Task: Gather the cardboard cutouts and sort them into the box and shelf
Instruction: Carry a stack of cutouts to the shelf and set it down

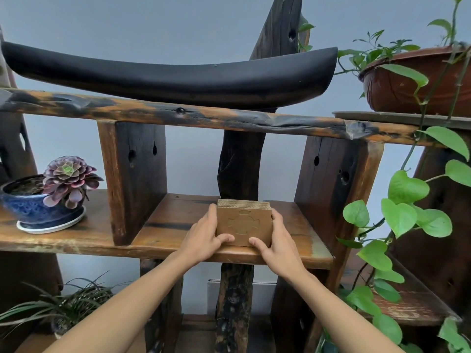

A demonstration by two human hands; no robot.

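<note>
Brown corrugated cardboard cutouts (244,226), stacked upright into a block, are held between both hands at the front of a wooden shelf (178,225). The left hand (204,238) is curled round the block's left side, its thumb laid across the lower front face. The right hand (276,244) clamps the right side, its thumb pressed on the front near the bottom edge. A round, cross-like outline is seen cut into the front sheet, and the ribbed edges of the sheets show along the top. The stack's bottom edge is set on the shelf board, close to its front lip.

To either side of the hands, dark upright wooden posts enclose this shelf bay. Well to the left of the left hand, on the same board, a purple succulent (68,180) is planted in a blue glazed pot (33,207) standing on a white saucer. Above the hands a rough beam (178,115) carries a long curved black piece (168,75). To the right of the right hand, green heart-shaped leaves (407,212) trail down from a brown hanging pot (418,80). Below the left forearm a grassy plant (63,304) is seen.
</note>
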